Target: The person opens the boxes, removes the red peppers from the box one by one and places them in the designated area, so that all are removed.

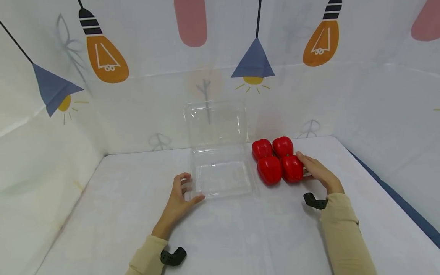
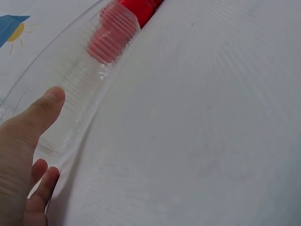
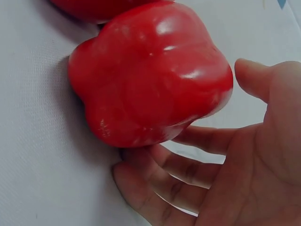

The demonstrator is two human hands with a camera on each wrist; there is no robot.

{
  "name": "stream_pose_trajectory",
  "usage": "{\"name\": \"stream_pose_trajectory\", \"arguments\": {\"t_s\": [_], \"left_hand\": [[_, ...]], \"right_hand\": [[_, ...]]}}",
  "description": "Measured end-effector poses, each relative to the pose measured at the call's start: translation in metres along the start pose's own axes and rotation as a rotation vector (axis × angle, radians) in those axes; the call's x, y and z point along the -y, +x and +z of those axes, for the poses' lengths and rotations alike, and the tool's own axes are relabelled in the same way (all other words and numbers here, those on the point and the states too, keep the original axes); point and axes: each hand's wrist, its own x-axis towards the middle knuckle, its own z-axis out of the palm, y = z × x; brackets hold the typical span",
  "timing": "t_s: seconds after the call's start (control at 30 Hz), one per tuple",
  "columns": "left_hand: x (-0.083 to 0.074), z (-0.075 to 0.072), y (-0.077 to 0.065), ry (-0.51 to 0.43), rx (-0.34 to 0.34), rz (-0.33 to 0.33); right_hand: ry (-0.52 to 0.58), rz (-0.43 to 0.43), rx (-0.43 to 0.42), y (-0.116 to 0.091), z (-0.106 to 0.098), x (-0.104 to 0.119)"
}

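Note:
A clear plastic clamshell box lies on the table with its lid raised at the back; nothing is inside. My left hand is at the box's left front corner, thumb toward the front edge and fingers loosely bent along the side. Several red bell peppers sit in a cluster right of the box. At the front right one is my right hand, coming from the right. In the right wrist view its fingers reach beside and under that pepper, while the thumb stands apart from it.
The other bell peppers stand close together between the box and my right hand. A white cloth covers the table. Behind it hangs a white curtain printed with lamps and bulbs, right at the back edge.

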Motion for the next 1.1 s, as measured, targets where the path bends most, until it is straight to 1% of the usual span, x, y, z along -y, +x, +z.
{"name": "stream_pose_trajectory", "arguments": {"t_s": [0.07, 0.13, 0.27, 0.37, 0.47, 0.53, 0.73, 0.87, 0.93, 1.1], "left_hand": [[-0.001, 0.0, -0.003, 0.01, 0.001, -0.006], [-0.001, 0.0, -0.005, 0.028, 0.005, 0.011], [0.001, -0.001, -0.011, 0.096, -0.009, 0.089], [0.001, -0.003, -0.018, 0.132, -0.017, 0.16], [-0.001, -0.004, -0.027, 0.161, -0.015, 0.209], [-0.002, -0.005, -0.033, 0.188, -0.017, 0.237], [-0.007, -0.006, -0.048, 0.27, -0.034, 0.277], [-0.009, -0.006, -0.052, 0.309, -0.043, 0.305], [-0.01, -0.005, -0.053, 0.334, -0.054, 0.332], [-0.011, -0.004, -0.053, 0.398, -0.085, 0.375]], "right_hand": [[0.001, -0.004, -0.009, 0.0, 0.0, 0.0], [0.003, -0.007, -0.015, -0.001, 0.001, 0.0], [0.006, -0.02, -0.029, 0.002, 0.001, 0.0], [0.005, -0.028, -0.038, 0.005, 0.001, -0.001], [0.002, -0.022, -0.067, 0.007, 0.001, -0.001], [0.003, -0.031, -0.086, 0.007, 0.001, 0.0], [0.018, -0.081, -0.14, 0.006, 0.0, 0.002], [0.024, -0.107, -0.186, 0.007, 0.0, 0.005], [0.024, -0.115, -0.211, 0.007, -0.001, 0.007], [-0.019, -0.132, -0.294, 0.007, -0.002, 0.012]]}}
